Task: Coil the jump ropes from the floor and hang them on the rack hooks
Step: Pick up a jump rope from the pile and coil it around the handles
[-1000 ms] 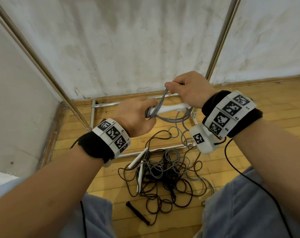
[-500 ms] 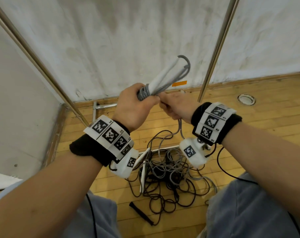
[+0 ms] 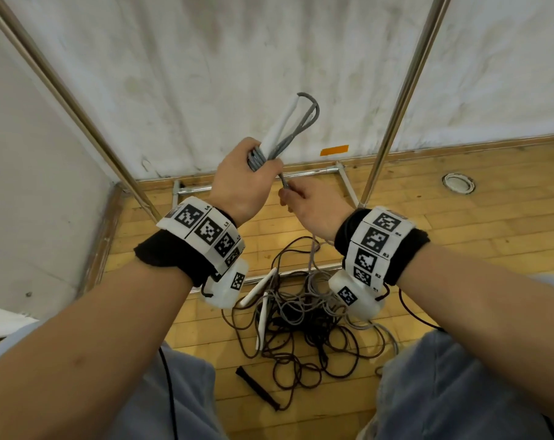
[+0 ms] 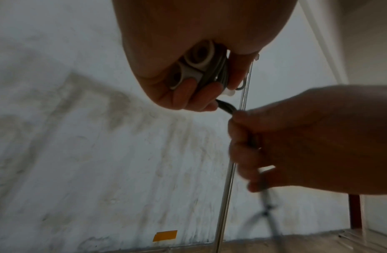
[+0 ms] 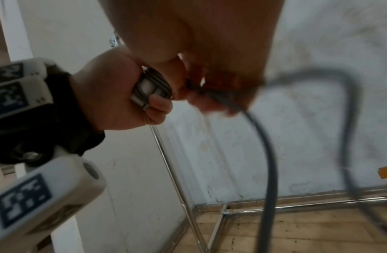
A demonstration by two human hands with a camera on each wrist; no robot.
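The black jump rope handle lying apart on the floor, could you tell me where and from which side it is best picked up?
Pinch the black handle at mid-length, from above, fingers across its long sides. It lies flat and free there; its far end joins the brown cord.

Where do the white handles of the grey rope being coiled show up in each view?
Head: white handles, centre top, rising up-right out of the left hand.
Left wrist: handles' round butt ends, top centre, inside the left hand's curled fingers.
Right wrist: butt ends, left of centre, in the left hand's fist.
Shared landmark: orange tape on the wall.
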